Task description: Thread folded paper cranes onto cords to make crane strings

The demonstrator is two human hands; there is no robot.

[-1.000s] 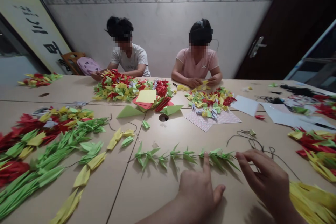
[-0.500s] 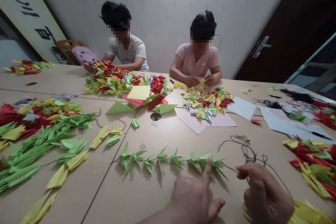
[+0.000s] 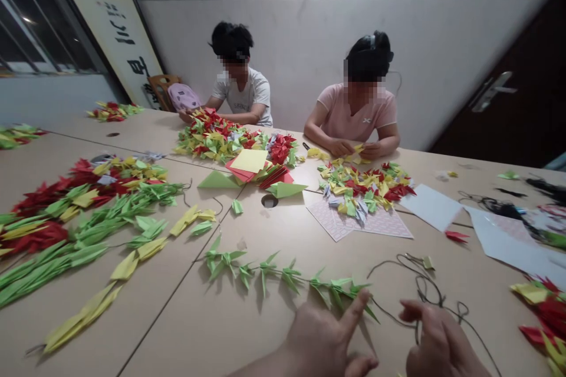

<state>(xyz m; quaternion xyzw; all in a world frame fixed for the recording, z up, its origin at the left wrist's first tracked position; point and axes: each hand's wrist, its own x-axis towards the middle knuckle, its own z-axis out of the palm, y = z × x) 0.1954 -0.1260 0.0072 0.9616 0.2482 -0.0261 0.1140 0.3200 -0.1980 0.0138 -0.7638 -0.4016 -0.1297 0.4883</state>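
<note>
A string of green folded-paper pieces [image 3: 267,271] lies across the table at the centre front. My left hand [image 3: 329,336] has its index finger stretched out, its tip on the rightmost green piece; the thumb is spread apart. To the right, my right hand [image 3: 442,339] is curled with the index finger bent over, beside the dark cord [image 3: 427,283]. Whether it pinches the cord is hard to make out. The cord runs from the green string and loops on the table, with a small clip [image 3: 427,263] near it.
Across the table [image 3: 221,330] sit two people handling folded paper. Heaps of red, yellow and green pieces [image 3: 230,135] lie before them. Green and yellow strings [image 3: 132,212] stretch along the left. White sheets [image 3: 431,206] and another colourful pile [image 3: 546,312] are at right.
The view has swung left and slightly up. My left index finger has shifted right along the green string to its end piece. My right hand remains curled near the cord.
</note>
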